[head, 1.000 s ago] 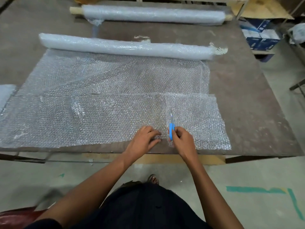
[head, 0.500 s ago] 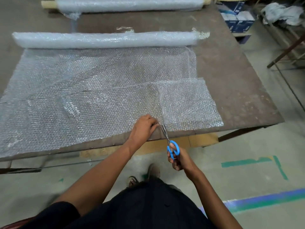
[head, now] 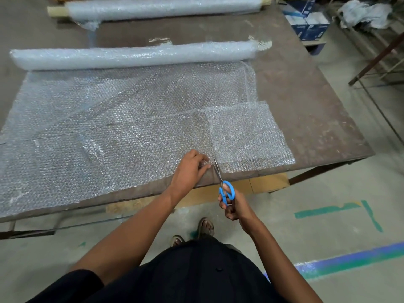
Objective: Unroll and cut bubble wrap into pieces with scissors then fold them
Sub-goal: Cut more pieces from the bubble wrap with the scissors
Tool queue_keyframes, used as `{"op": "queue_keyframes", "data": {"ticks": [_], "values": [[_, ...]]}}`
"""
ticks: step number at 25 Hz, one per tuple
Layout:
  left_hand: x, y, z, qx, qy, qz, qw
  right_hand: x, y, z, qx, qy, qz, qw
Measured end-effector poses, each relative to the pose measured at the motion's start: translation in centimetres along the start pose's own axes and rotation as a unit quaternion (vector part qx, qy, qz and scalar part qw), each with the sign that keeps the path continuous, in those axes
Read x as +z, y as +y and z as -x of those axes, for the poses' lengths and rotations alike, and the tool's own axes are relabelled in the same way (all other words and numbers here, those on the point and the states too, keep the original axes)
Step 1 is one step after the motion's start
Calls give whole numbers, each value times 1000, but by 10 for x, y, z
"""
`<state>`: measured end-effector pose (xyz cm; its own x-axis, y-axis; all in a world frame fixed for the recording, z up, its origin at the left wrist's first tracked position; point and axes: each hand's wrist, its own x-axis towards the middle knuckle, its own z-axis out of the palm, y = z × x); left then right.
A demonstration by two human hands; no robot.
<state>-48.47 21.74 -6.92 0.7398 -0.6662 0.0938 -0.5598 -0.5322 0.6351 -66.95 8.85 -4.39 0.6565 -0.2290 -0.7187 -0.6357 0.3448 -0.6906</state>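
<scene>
At the near edge of the table [head: 317, 119], the scissors [head: 223, 182] meet the unrolled bubble wrap sheet [head: 122, 136]. Their long axis runs from the blue handles, which hang off the table edge toward the person, up and slightly left to the blade tips at the sheet's near edge. The blades are thin and partly lost against the clear film, so how far they stand apart is hard to make out. The right hand [head: 235, 207] grips the handles with fingers curled through the loops. The left hand [head: 189, 169] pinches the film just left of the blades. To the right of the blades lies a smaller piece of wrap [head: 247, 136], overlapping the sheet. The sheet leads back to its roll [head: 131, 54], which lies across the table left to right. A second roll [head: 161, 6] lies behind, parallel and partly cut off by the top edge.
</scene>
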Motion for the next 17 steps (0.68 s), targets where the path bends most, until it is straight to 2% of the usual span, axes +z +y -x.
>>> {"op": "queue_keyframes", "data": {"ticks": [9, 12, 17], "values": [[-2, -4, -13, 109, 1, -99, 989, -1, -4, -4, 2, 11, 17, 1000], [3, -8, -11, 142, 18, -101, 985, 2, -2, -6, -6, 17, 24, 1000], [9, -12, -2, 126, 44, -59, 989, 5, -11, -17, -4, 26, 31, 999]]}}
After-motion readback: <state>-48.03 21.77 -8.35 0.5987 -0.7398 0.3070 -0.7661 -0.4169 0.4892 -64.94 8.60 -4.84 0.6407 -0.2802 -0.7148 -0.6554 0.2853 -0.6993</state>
